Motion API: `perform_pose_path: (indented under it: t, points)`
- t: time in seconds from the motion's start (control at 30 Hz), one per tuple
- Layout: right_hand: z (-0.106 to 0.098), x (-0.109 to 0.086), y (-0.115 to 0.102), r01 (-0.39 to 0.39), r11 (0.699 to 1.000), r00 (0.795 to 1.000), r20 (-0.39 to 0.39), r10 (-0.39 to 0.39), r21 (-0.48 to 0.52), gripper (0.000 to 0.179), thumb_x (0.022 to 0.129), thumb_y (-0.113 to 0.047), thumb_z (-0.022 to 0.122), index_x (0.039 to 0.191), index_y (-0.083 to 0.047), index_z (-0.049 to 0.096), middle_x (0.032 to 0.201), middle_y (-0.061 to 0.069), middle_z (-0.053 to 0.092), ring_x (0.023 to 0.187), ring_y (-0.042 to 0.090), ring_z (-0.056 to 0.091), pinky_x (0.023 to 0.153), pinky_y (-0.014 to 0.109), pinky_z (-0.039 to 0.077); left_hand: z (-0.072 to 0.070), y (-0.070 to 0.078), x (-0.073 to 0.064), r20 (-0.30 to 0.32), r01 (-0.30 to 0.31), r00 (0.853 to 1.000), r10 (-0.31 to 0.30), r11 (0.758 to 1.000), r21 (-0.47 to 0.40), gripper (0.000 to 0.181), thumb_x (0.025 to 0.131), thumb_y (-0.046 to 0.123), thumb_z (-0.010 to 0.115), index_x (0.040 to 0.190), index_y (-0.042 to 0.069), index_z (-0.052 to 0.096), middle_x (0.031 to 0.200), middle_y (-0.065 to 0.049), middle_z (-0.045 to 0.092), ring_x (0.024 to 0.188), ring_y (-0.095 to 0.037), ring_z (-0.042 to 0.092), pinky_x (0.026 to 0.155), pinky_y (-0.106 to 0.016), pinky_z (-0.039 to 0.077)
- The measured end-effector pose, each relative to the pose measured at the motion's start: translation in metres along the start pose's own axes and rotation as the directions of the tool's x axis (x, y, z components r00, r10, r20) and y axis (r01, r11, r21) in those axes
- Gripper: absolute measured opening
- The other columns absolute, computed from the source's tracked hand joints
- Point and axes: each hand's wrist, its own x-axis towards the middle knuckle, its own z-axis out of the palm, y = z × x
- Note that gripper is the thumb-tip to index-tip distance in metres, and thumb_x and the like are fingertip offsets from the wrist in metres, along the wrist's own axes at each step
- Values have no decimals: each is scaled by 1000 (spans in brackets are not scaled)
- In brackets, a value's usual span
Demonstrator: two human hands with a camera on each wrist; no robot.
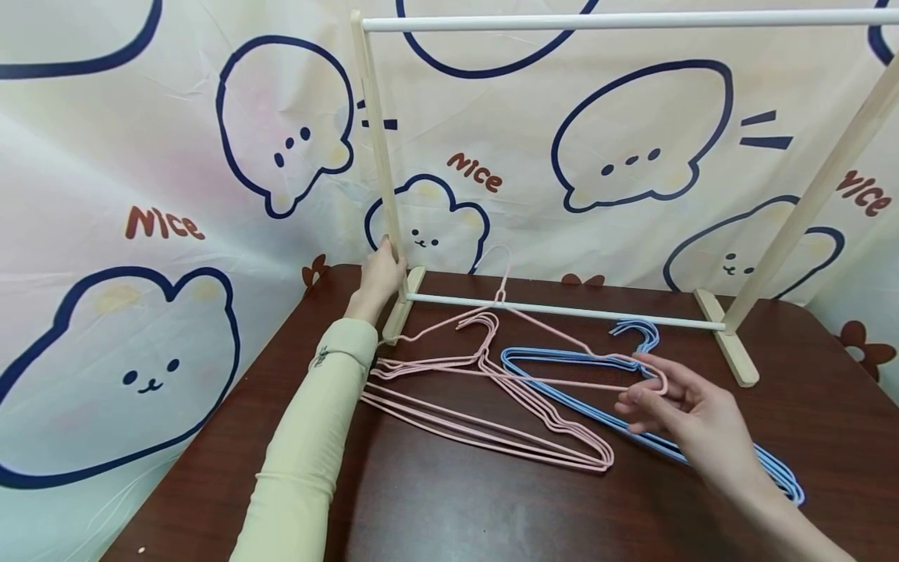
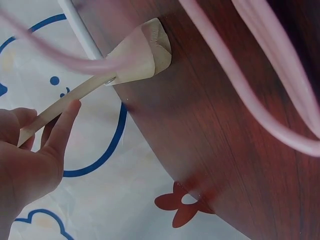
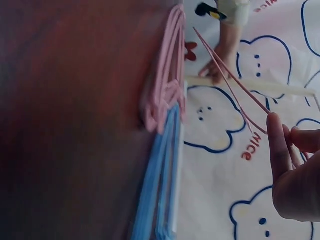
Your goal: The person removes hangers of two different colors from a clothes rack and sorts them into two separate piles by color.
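My left hand (image 1: 381,275) grips the left wooden upright (image 1: 380,156) of a hanger rack, low down near its foot. In the left wrist view the left hand (image 2: 37,155) has its thumb and fingers about that wooden bar. My right hand (image 1: 705,425) pinches one end of a pink clothes hanger (image 1: 500,297), raised off the table with its hook upward. The same hanger (image 3: 245,92) slants from the right hand's fingers in the right wrist view. Below it lies a stack of pink hangers (image 1: 605,460), partly overlapping blue hangers (image 1: 792,490).
The rack has a white top rail (image 1: 562,22), a white lower rail (image 1: 562,310) and a right upright (image 1: 808,203) on a wooden foot (image 1: 730,343). It stands at the back of a dark brown table (image 1: 449,515). A cartoon-printed sheet (image 1: 281,257) hangs behind.
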Motion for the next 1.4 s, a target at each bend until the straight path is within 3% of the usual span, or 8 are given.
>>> perform_pose_path:
  t: [0.27, 0.5, 0.67, 0.8, 0.87, 1.03, 1.23, 1.4]
  points:
    - [22, -2, 17, -181, 959, 981, 109, 161, 217, 58, 98, -17, 62, 146, 3, 38, 94, 4, 76, 91, 22, 75, 72, 41, 61, 0, 1, -1, 12, 8, 1000, -8, 1000, -12, 59, 104, 21, 43, 157, 10, 21, 138, -27, 55, 114, -41, 63, 94, -51, 54]
    - [35, -3, 28, -319, 918, 944, 165, 285, 237, 58, 100, -13, 59, 149, 1, 32, 100, 10, 74, 92, 18, 74, 73, 40, 62, 1, -3, 0, 6, 13, 1000, -13, 1000, -9, 57, 104, 21, 44, 156, 11, 22, 136, -27, 56, 113, -41, 64, 93, -50, 55]
    - [38, -6, 36, -362, 923, 919, 219, 328, 135, 58, 99, -10, 59, 148, 3, 30, 106, 20, 70, 82, 23, 74, 64, 42, 62, 2, -3, -3, 14, 18, 1000, -18, 1000, -14, 57, 104, 21, 44, 156, 11, 23, 135, -27, 56, 110, -41, 65, 90, -50, 56]
    - [38, -8, 37, -328, 940, 916, 214, 340, -91, 54, 97, -15, 64, 142, 1, 40, 101, 15, 61, 63, 24, 66, 53, 38, 58, 1, -3, -5, 26, 19, 999, -19, 1000, -5, 59, 104, 22, 43, 157, 11, 21, 135, -27, 56, 109, -41, 65, 90, -50, 56]
    - [37, -7, 36, -244, 935, 932, 206, 300, -259, 50, 94, -18, 68, 136, -1, 48, 97, 10, 55, 60, 19, 60, 53, 31, 55, 0, -4, -5, 23, 16, 1000, -16, 1000, 4, 58, 104, 22, 43, 157, 11, 21, 134, -27, 57, 109, -41, 65, 90, -50, 56]
    - [33, -6, 37, 16, 823, 965, 226, 137, -568, 42, 89, -23, 74, 124, -4, 59, 96, 2, 52, 78, 13, 47, 63, 24, 39, -2, -6, -5, 15, 14, 1000, -14, 1000, -4, 60, 104, 22, 43, 158, 10, 19, 135, -28, 56, 111, -41, 64, 91, -50, 56]
    - [31, -9, 37, 59, 720, 960, 236, 148, -692, 47, 88, -37, 74, 127, -14, 62, 114, 3, 60, 98, 21, 46, 72, 33, 43, 0, -8, -8, 39, 5, 999, -3, 999, -53, 56, 105, 23, 42, 155, 9, 24, 135, -27, 55, 114, -39, 63, 92, -48, 56]
    - [24, -4, 29, 80, 685, 973, 207, 105, -724, 50, 89, -42, 72, 130, -15, 62, 121, 6, 62, 104, 26, 50, 74, 42, 49, -8, -11, -14, 69, -1, 998, 5, 999, -51, 49, 104, 30, 47, 144, 5, 35, 126, -22, 60, 109, -35, 65, 87, -43, 55]
